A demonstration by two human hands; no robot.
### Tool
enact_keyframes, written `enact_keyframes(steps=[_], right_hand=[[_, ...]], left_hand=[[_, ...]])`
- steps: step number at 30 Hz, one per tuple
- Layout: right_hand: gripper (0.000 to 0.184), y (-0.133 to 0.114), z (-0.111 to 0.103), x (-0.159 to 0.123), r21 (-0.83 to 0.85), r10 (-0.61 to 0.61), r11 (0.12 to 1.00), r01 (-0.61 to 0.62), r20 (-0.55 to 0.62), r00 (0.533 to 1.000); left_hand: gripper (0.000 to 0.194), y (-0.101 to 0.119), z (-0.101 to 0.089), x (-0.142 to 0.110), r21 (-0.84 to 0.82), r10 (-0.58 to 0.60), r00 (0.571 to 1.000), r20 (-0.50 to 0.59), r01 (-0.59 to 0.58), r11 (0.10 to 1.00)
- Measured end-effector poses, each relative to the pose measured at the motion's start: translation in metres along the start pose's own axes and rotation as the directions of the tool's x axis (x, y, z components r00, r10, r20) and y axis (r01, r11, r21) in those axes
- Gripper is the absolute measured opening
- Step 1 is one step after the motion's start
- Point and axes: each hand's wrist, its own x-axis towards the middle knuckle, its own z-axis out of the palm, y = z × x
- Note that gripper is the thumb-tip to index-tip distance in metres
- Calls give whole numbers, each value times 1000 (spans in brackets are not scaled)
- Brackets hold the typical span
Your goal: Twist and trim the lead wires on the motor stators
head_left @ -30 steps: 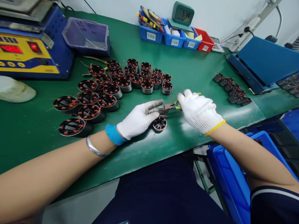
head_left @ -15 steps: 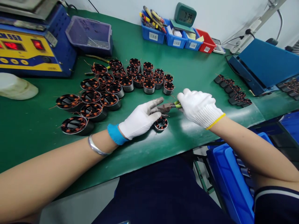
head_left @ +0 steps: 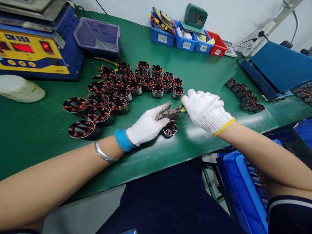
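Note:
My right hand (head_left: 203, 110), in a white knit glove with a yellow hem, is closed round the green-yellow handles of pliers (head_left: 173, 113). The plier jaws point left, just above a small motor stator (head_left: 170, 129) with copper windings that stands on the green bench. My left hand (head_left: 149, 125), in a white glove with a blue cuff and grey fingertips, reaches in from the left. Its fingers curl about the plier jaws and the stator's upper edge; what they pinch, probably fine wire, is too small to make out.
Several wound stators (head_left: 118, 103) stand grouped beyond my left hand. A blue-yellow machine (head_left: 36, 53) and a purple bin (head_left: 97, 37) are at the back left. Blue tool boxes (head_left: 162, 38) line the wall. More dark stators (head_left: 245, 94) lie right, beside a blue metal case (head_left: 285, 71).
The view has shifted slightly, so the bench things sit a little further right. The pliers stay between my hands at the stator, tilted a little differently. Both hands keep nearly the same place.

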Motion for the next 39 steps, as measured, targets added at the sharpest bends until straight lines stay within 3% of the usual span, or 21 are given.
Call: enact_keyframes(steps=[7,9,11,15,18,20,22,24,26,27,28,30,32,35,37,39], right_hand=[[38,4,3,-1,-25,-31,999,31,14,999],[35,10,11,-7,-26,1,1000,0,28,1000],[38,20,24,-17,-16,44,999,-43,45,998],[45,41,58,-45,-7,144,990,-144,150,978],[51,52,76,-59,22,169,984,-176,187,968],[57,54,77,-61,90,149,982,-164,153,977],[69,50,71,-60,184,102,977,-105,27,994],[77,36,62,-56,262,-19,963,65,-175,984],[64,13,53,-51,261,-240,904,337,-341,909],[53,0,51,-48,233,-360,851,470,-391,847],[45,-12,50,-44,218,-435,811,543,-394,809],[33,-29,51,-37,244,-443,786,568,-419,793],[32,-28,56,-32,309,-390,773,554,-456,800],[36,13,66,-31,434,-174,809,396,-467,867],[36,58,79,-30,497,67,853,157,-404,912],[34,108,98,-28,496,330,855,-152,-293,897]], left_hand=[[82,0,0,0,16,-19,1000,-2,19,1000],[84,3,-1,0,8,-6,999,-46,6,1000],[82,8,-5,2,-3,46,987,-153,-47,999],[66,15,-18,9,57,191,912,-362,-183,981],[55,17,-28,12,188,291,884,-366,-236,953],[50,19,-32,11,359,352,873,-336,-227,905],[48,23,-36,9,581,404,868,-287,-178,794],[48,28,-39,7,769,445,869,-217,-129,626],[51,31,-39,6,870,443,885,-147,-97,483],[54,32,-39,7,895,420,899,-125,-82,439],[59,32,-39,7,910,384,917,-106,-67,409],[66,30,-38,9,925,332,939,-87,-47,376],[69,27,-39,10,940,312,948,-70,-42,339],[72,23,-40,10,948,333,942,-35,-74,309],[74,22,-39,11,945,347,937,-30,-87,315],[72,22,-37,12,942,343,939,-35,-84,325]])
